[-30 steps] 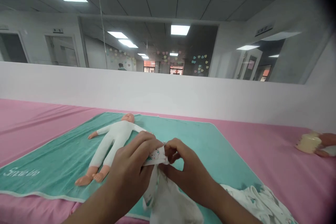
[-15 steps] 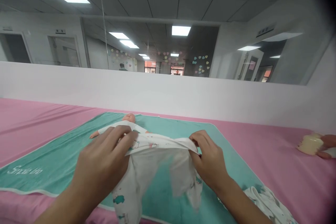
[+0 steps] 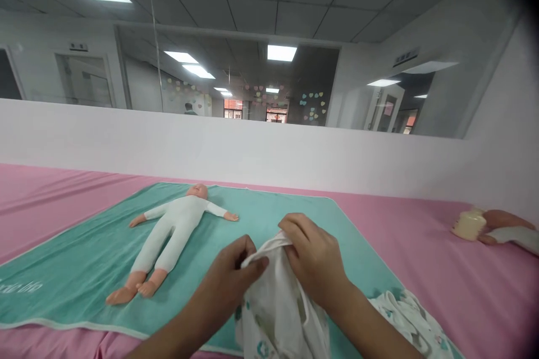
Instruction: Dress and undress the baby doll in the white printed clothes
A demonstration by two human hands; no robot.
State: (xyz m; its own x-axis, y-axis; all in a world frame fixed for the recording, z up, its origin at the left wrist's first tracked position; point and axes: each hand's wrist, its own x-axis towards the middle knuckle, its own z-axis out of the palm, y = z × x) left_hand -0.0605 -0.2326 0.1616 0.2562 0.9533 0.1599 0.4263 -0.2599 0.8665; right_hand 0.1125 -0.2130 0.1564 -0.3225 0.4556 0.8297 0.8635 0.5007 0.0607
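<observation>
White baby pants (image 3: pixel 280 314) with a small coloured print hang in front of me, their waistband bunched between my hands. My left hand (image 3: pixel 231 275) pinches the band on its left side. On the other side my right hand (image 3: pixel 314 261) grips it with bent fingers. Beyond my left arm a baby doll (image 3: pixel 179 216) in a white suit lies on its back, arms spread and feet bare, apart from my hands. Under it is a green towel (image 3: pixel 269 205). The lower part of the pants runs out of the picture.
A crumpled white printed baby garment (image 3: pixel 415 317) lies right of my right forearm. Farther right, a pale yellow bottle (image 3: pixel 469 225) stands beside part of another doll (image 3: pixel 505 220). Pink cloth (image 3: pixel 404 224) covers the surface. A white wall (image 3: pixel 236 151) with a window above closes the back.
My hands have come closer together, gathering the waistband that was stretched wide between them. The pants have moved right and lower, uncovering the doll's body and legs. The view has shifted slightly.
</observation>
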